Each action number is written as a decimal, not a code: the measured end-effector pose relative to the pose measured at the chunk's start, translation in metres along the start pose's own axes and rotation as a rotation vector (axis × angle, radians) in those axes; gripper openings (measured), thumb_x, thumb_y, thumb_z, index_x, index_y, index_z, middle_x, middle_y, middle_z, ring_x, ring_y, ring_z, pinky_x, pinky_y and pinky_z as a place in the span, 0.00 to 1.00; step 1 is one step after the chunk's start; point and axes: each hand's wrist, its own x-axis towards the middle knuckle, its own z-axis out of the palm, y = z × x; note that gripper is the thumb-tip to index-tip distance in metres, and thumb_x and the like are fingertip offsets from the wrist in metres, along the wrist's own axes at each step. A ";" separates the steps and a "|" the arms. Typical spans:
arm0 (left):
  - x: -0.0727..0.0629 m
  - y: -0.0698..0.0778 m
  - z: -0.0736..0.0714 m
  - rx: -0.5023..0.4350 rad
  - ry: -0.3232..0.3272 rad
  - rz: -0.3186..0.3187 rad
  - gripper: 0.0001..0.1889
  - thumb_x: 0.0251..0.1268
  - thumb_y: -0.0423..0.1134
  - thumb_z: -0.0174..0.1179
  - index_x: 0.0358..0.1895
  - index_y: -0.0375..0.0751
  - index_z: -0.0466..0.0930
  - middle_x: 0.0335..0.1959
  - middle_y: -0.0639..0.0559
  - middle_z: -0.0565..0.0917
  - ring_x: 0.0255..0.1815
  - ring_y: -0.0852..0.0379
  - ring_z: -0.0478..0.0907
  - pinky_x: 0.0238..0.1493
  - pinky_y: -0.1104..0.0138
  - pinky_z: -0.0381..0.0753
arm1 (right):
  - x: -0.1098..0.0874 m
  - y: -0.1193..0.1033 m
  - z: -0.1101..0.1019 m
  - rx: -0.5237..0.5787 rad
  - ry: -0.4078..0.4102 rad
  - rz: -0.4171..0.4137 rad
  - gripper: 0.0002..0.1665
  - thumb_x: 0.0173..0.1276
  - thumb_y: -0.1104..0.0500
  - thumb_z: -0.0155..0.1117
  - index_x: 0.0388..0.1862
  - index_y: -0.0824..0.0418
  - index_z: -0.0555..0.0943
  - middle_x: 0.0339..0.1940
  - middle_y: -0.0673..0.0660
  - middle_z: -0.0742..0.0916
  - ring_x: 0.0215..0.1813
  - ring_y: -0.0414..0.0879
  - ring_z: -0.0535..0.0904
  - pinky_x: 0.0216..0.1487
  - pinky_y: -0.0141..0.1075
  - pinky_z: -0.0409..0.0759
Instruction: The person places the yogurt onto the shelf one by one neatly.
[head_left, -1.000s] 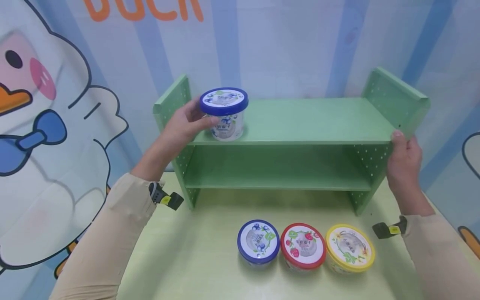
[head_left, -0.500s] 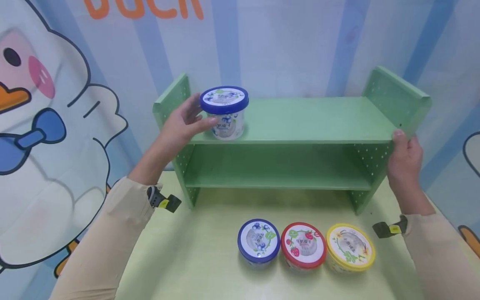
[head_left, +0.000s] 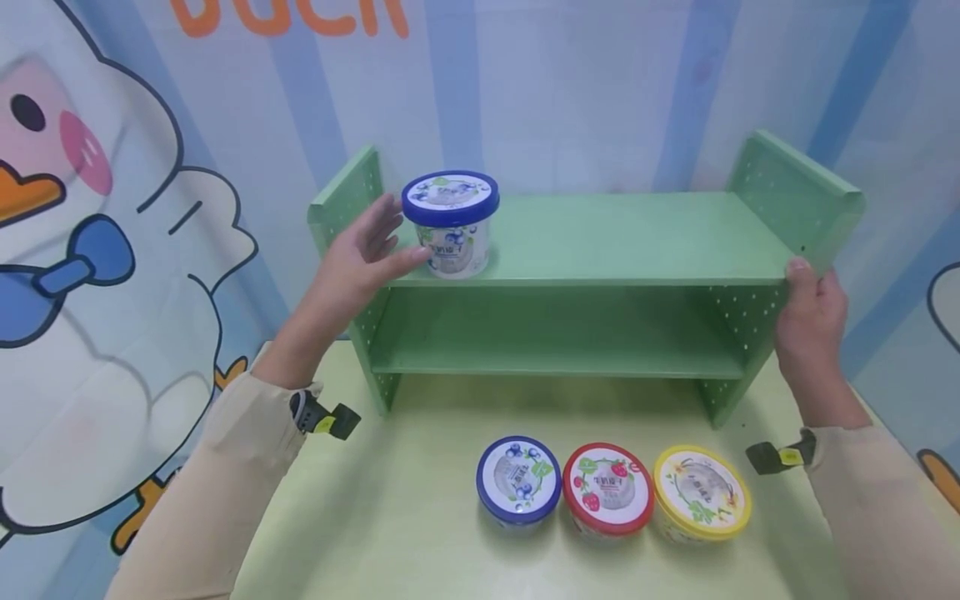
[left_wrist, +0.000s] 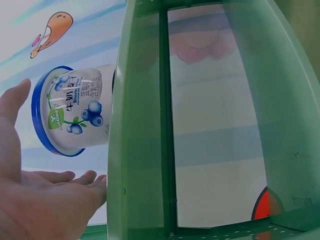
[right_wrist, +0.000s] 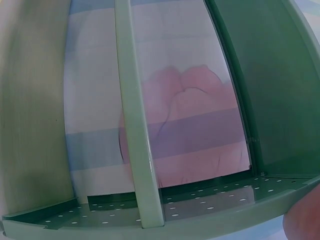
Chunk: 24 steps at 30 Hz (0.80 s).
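Note:
A blueberry ice cream tub (head_left: 459,246) with a blue lid stands upright at the left end of the green shelf's (head_left: 615,242) upper board. My left hand (head_left: 347,265) is beside it, fingers spread and fairly straight. In the left wrist view, a gap separates that hand (left_wrist: 47,202) from the tub (left_wrist: 92,112). At the shelf's right side panel, my right hand (head_left: 810,325) grips the edge, thumb at the front corner of the upper board; its other fingers are partly hidden. Only a bit of this hand (right_wrist: 306,215) enters the right wrist view.
On the pale yellow-green table (head_left: 390,517), in front of the shelf, three more tubs stand in a row: a blue-lidded one (head_left: 519,481), a red-lidded one (head_left: 608,489) and a yellow-lidded one (head_left: 702,492). A printed cloth backdrop (head_left: 585,100) hangs behind the shelf.
My left hand has loosened its hold on the blueberry tub and drawn slightly left and down, its fingers opening. The tub stays in place. My right hand has kept its grip on the shelf.

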 end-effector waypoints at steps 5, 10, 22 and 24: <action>-0.005 -0.001 0.001 -0.019 0.000 0.005 0.50 0.60 0.51 0.69 0.79 0.50 0.45 0.78 0.55 0.54 0.75 0.59 0.54 0.71 0.65 0.58 | 0.000 0.001 0.000 0.018 -0.008 -0.015 0.19 0.80 0.48 0.43 0.60 0.50 0.76 0.50 0.43 0.79 0.64 0.45 0.67 0.68 0.34 0.57; -0.008 -0.001 0.002 -0.082 -0.009 0.040 0.49 0.61 0.46 0.69 0.79 0.48 0.46 0.78 0.52 0.54 0.75 0.57 0.54 0.72 0.66 0.57 | 0.000 0.001 0.000 0.010 -0.003 -0.017 0.20 0.80 0.48 0.43 0.61 0.51 0.76 0.50 0.44 0.79 0.64 0.45 0.67 0.68 0.33 0.57; -0.023 -0.003 0.003 -0.125 -0.022 0.047 0.47 0.62 0.44 0.68 0.79 0.46 0.47 0.77 0.53 0.57 0.74 0.57 0.56 0.71 0.65 0.59 | 0.000 0.001 0.001 0.006 0.028 0.001 0.19 0.79 0.48 0.44 0.59 0.49 0.77 0.49 0.43 0.79 0.65 0.45 0.67 0.68 0.33 0.58; -0.026 -0.003 0.003 -0.131 -0.025 0.052 0.47 0.62 0.45 0.68 0.79 0.46 0.48 0.77 0.53 0.57 0.74 0.57 0.56 0.71 0.64 0.59 | 0.001 0.001 0.002 0.016 0.031 0.010 0.18 0.79 0.48 0.44 0.59 0.49 0.77 0.50 0.43 0.79 0.64 0.45 0.67 0.69 0.33 0.57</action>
